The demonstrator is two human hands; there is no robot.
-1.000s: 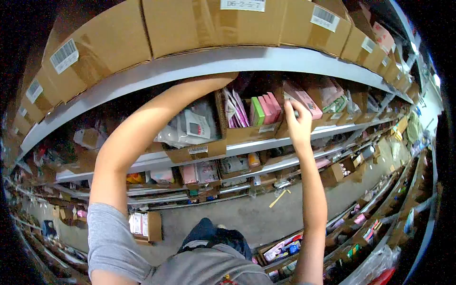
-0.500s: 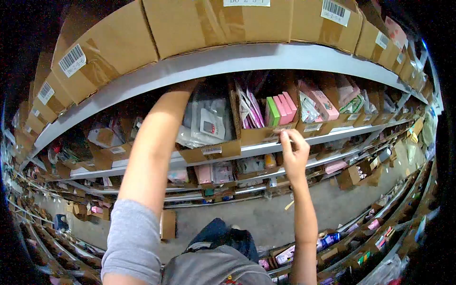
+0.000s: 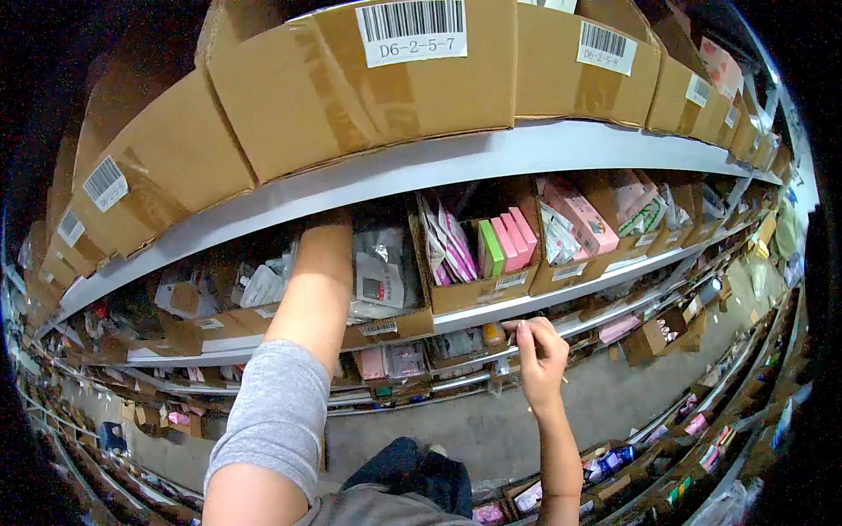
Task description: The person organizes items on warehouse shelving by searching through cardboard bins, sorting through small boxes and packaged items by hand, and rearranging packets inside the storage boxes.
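My left forearm (image 3: 317, 285) reaches into a cardboard bin on the middle shelf. The hand is hidden in the dark behind the upper shelf's edge, so its fingers do not show. Beside the arm in that bin lie clear plastic bags, one with a white-labelled packet (image 3: 379, 282). My right hand (image 3: 542, 361) hangs in front of the shelves, below the bin of pink and green boxes. Its thumb and fingers are pinched together, and whatever is between them is too small to make out.
Large cardboard boxes (image 3: 368, 88) with barcode labels line the shelf above, over a white shelf beam (image 3: 421, 162). The neighbouring bin holds pink boxes (image 3: 513, 238), a green box (image 3: 490, 249) and purple-white packets. Lower shelves and a grey floor (image 3: 412, 421) lie below.
The view has shifted, and the upper boxes look closer. My right hand has moved down from the bin's front edge. The left arm still reaches into the bin.
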